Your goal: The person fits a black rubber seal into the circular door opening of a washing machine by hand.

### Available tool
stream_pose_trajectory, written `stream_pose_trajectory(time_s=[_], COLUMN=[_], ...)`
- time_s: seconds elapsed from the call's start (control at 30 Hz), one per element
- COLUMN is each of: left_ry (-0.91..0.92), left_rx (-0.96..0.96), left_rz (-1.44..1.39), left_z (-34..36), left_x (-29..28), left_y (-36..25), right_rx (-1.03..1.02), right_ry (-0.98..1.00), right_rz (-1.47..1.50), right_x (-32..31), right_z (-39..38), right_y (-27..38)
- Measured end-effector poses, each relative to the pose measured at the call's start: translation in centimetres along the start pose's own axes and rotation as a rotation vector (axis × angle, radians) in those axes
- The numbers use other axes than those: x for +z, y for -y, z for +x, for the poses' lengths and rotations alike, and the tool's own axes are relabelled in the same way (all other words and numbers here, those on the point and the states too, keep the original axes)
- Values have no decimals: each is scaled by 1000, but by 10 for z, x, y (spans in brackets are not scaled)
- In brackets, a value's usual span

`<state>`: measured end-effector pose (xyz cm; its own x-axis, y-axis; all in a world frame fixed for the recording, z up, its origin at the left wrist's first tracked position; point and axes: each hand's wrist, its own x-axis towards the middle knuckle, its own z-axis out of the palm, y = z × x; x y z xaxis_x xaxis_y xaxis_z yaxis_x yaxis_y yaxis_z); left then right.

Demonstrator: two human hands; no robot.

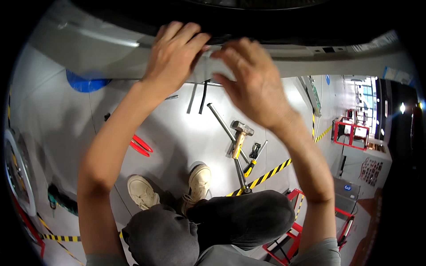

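A long pale grey panel (126, 60), which looks like vehicle bodywork, runs across in front of me under a dark edge. My left hand (174, 55) reaches up to this edge with its fingers bent over it. Its thumb is mostly hidden, and what it grips I cannot make out. A small pale piece (207, 52) shows by its fingertips. Beside it, my right hand (253, 75) is slightly blurred, its index finger pointing at that piece and its thumb held apart. A thin black strip (203, 96) shows below the panel, between my hands.
On the floor lie a wooden-handled hammer (239, 142), a long metal bar (219, 117), a yellow-handled screwdriver (250, 168) and a red-handled tool (142, 145). A green power drill (53, 197) is at left. Striped tape (270, 174) and a red-framed cart (350, 133) are at right.
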<state>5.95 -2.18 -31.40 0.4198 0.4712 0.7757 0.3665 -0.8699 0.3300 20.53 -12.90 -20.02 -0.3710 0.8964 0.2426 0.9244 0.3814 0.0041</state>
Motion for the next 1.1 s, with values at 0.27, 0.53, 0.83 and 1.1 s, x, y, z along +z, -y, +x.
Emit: stream_pose_trajectory(time_s=[0.27, 0.53, 0.83, 1.1], left_ry=[66, 95, 323, 483], left_rx=[-76, -115, -291, -326], left_rz=[35, -328, -534, -843], left_z=[16, 81, 110, 124], left_x=[-7, 15, 22, 24], left_y=[-18, -86, -70, -43], right_rx=[557, 739, 793, 784], right_ry=[-276, -716, -709, -682], right_rz=[433, 647, 689, 694], right_x=[-6, -27, -29, -29], right_z=[-52, -52, -51, -46], right_y=[-24, -46, -49, -45])
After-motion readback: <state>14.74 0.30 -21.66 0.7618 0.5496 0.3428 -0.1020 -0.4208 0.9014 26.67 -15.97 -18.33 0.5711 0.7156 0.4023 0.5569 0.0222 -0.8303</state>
